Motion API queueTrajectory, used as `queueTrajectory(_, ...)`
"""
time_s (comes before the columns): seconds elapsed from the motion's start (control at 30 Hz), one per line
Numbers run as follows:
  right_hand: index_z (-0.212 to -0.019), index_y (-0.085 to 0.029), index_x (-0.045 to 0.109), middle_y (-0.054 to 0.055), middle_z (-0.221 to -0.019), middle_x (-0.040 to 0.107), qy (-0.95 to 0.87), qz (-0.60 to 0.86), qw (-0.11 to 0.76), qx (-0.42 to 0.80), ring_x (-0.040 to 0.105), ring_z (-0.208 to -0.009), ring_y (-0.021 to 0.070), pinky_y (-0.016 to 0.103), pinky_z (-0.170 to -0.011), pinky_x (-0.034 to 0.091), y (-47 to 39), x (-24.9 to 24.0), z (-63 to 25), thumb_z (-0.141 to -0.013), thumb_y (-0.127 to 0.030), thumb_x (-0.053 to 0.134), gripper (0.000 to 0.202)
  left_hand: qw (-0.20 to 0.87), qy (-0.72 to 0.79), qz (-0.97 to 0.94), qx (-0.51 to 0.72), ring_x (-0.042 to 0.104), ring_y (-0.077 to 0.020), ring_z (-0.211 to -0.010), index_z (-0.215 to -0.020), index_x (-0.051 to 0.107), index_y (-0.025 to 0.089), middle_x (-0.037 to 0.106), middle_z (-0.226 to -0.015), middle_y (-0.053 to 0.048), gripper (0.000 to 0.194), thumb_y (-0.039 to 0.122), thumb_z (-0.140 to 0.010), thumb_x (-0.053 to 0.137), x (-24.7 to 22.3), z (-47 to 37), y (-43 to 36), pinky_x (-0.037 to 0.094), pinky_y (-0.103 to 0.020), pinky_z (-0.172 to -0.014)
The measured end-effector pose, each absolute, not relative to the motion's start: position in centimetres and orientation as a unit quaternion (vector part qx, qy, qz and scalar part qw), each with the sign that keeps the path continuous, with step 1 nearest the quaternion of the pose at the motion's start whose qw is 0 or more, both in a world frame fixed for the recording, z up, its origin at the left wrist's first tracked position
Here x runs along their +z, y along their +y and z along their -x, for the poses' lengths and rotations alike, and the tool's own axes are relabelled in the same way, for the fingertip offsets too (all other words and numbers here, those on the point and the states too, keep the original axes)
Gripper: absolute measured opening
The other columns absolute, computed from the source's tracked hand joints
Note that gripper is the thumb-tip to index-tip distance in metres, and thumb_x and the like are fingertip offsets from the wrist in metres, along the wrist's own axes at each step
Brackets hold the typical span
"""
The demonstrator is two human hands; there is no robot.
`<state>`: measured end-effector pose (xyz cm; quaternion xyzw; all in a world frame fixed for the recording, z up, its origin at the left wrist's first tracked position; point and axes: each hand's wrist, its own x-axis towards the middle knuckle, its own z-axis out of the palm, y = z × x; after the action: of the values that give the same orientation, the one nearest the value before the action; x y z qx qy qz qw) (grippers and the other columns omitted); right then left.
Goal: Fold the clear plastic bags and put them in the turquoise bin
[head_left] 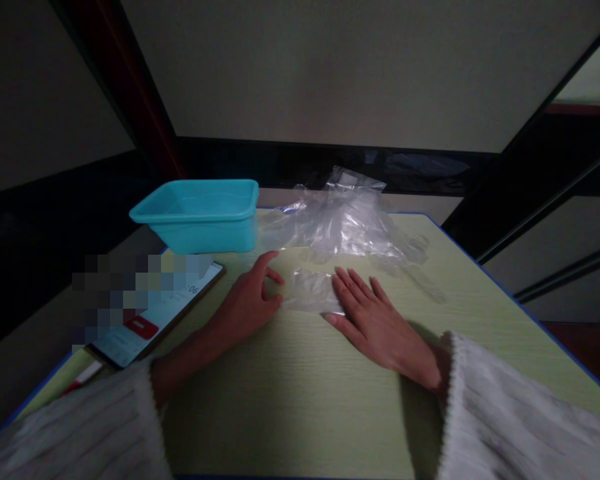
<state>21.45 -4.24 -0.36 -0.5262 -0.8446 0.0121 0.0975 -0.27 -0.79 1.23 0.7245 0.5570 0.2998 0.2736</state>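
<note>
A small clear plastic bag (313,291) lies flat on the table in front of me. My right hand (373,317) rests palm down on its right end, fingers stretched out. At the bag's left end is my left hand (250,293), with its fingers curved and apart and nothing visible between them. I cannot tell whether its fingertips touch the plastic. Just beyond both hands spreads a loose heap of clear plastic bags (353,223).
A turquoise plastic basin (205,230) stands at the back left. Nearer on the left lies a phone (165,313) with its screen lit, and a red and white pen-like object (83,379) beside it. The pale wooden table (290,407) has a blue edge.
</note>
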Motion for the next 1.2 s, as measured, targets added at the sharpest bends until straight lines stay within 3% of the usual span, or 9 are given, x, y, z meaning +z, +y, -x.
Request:
queueTrajectory(0.17,-0.133,-0.012,0.036,0.016,-0.134,0.047,-0.856,0.490,0.158,0.044,0.040,-0.126,0.0261,0.055,-0.105,0.021,-2.8,0.8,-23.5,-0.094,-0.032,0.025,0.045,0.204,0.541,-0.752,0.318,0.043,-0.0084,-0.046,-0.122,0.039,0.016,0.065,-0.086,0.000,0.055,0.011,-0.069,0.049,1.6,0.1,-1.2,0.038,-0.022,-0.052)
queueTrajectory(0.33,-0.121,-0.014,0.042,0.014,-0.115,0.062,-0.844,0.487,0.210,0.085,0.055,-0.110,0.0244,0.054,-0.102,0.028,-1.6,1.0,-25.2,-0.092,-0.027,0.026,0.036,0.221,0.475,-0.793,0.312,0.050,-0.0115,-0.051,-0.122,0.042,0.017,0.069,-0.081,0.000,0.050,0.011,-0.072,0.047,1.3,-0.4,-2.1,0.044,-0.026,-0.064)
queueTrajectory(0.47,-0.116,-0.016,0.045,0.012,-0.112,0.064,-0.839,0.481,0.233,0.101,0.058,-0.105,0.0252,0.052,-0.095,0.036,-1.4,0.9,-25.3,-0.091,-0.027,0.028,0.032,0.218,0.453,-0.821,0.271,0.060,-0.0166,-0.070,-0.122,0.045,0.020,0.071,-0.085,0.001,0.050,0.010,-0.072,0.045,0.7,-0.6,-2.4,0.045,-0.031,-0.078)
queueTrajectory(0.6,-0.119,-0.016,0.042,0.011,-0.105,0.067,-0.836,0.479,0.241,0.117,0.061,-0.100,0.0241,0.049,-0.092,0.039,-1.5,1.3,-25.3,-0.090,-0.025,0.029,0.032,0.182,0.428,-0.844,0.267,0.061,-0.0198,-0.091,-0.119,0.048,0.020,0.072,-0.084,0.001,0.049,0.008,-0.071,0.045,0.6,-0.5,-2.3,0.041,-0.035,-0.089)
queueTrajectory(0.9,-0.113,-0.014,0.046,0.012,-0.100,0.068,-0.869,0.436,0.216,0.083,0.063,-0.094,0.0238,0.046,-0.089,0.042,-1.5,1.7,-25.7,-0.090,-0.021,0.028,0.030,0.077,0.400,-0.879,0.247,0.064,-0.0205,-0.082,-0.116,0.052,0.012,0.073,-0.084,-0.005,0.041,0.010,-0.075,0.042,0.8,0.1,-1.5,0.036,-0.040,-0.096)
queueTrajectory(1.2,-0.112,-0.016,0.050,0.008,-0.095,0.070,-0.904,0.369,0.208,0.061,0.064,-0.090,0.0221,0.046,-0.095,0.041,-2.3,2.2,-25.6,-0.090,-0.020,0.031,0.030,-0.015,0.459,-0.874,0.162,0.057,-0.0253,-0.094,-0.119,0.051,0.011,0.067,-0.092,-0.011,0.038,0.015,-0.083,0.038,1.3,0.5,-0.5,0.036,-0.047,-0.096)
